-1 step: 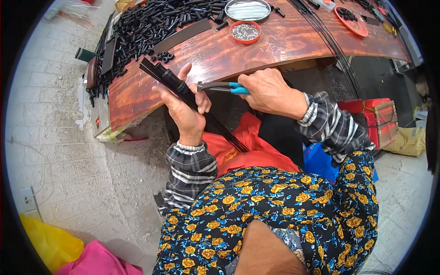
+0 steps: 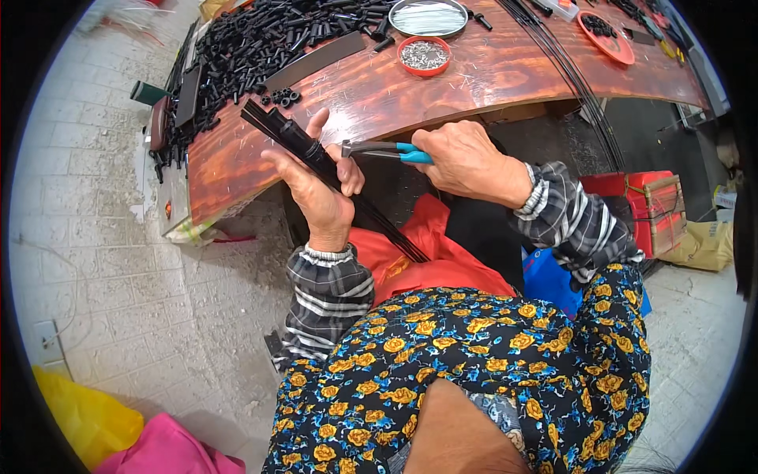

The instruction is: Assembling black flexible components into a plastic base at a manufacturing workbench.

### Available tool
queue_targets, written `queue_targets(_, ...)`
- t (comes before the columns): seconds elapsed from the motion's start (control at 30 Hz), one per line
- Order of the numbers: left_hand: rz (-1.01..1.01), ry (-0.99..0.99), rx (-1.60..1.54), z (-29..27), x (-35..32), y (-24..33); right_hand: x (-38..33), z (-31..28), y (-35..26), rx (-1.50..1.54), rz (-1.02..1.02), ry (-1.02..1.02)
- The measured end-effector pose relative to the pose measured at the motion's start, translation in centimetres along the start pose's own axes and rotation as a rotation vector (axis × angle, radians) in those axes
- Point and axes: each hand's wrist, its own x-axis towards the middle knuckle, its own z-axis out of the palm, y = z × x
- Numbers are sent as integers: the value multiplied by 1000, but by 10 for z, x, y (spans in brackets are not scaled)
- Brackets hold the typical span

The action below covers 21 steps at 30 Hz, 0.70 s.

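My left hand (image 2: pixel 322 199) is closed around a bundle of thin black rods (image 2: pixel 387 229) with black tubular fittings (image 2: pixel 298 139) near their upper ends. The bundle slants from upper left down toward my lap, where its lower end rests by a red cloth (image 2: pixel 442 272). My right hand (image 2: pixel 474 167) grips a pair of end-cutting pliers (image 2: pixel 414 153) by its blue handles. Its metal head sits beside the fittings, right at my left thumb and fingers. What lies between the jaws is too small to make out.
On the curved wooden table (image 2: pixel 379 110) lie a heap of black tubular parts (image 2: pixel 229 67), a flat dark bar (image 2: pixel 316 62), a red dish of small metal pins (image 2: pixel 425 57) and a round tin of white sticks (image 2: pixel 428 17). Long black rods (image 2: pixel 564 71) hang over its edge. A red box (image 2: pixel 654 205) stands right.
My right hand and the pliers have shifted very slightly to the right. The left hand and its bundle stay in place.
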Motion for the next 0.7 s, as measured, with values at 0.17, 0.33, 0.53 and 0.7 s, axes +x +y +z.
queue_targets(0.17, 39, -69, 9, 5, -3, 1, 0, -3, -2, 77, 12, 36)
queue_targets(0.33, -46, -66, 11, 6, -7, 4, 9, -11, -4, -105, -35, 137)
queue_targets(0.53, -50, -60, 0, 8, -8, 4, 13, -13, -3, -159, -110, 291)
queue_targets(0.7, -91, -88, -48, 4, -6, 2, 11, -4, -3, -139, -99, 327)
